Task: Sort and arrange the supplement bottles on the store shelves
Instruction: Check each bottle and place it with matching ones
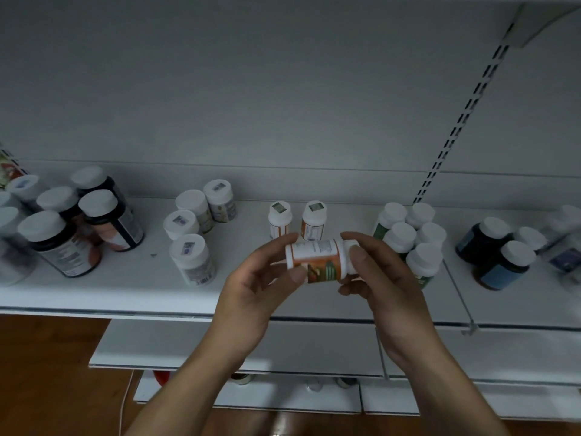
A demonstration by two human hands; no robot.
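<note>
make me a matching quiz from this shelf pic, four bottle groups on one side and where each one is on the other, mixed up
1. orange-label bottle
2. green-label bottles
3. blue-label bottles
4. largest bottles

a. left end of the shelf
b. lying sideways, gripped by left hand and right hand
c. standing just right of the hands
d. right part of the shelf

Pairs: 1-b, 2-c, 3-d, 4-a
</note>
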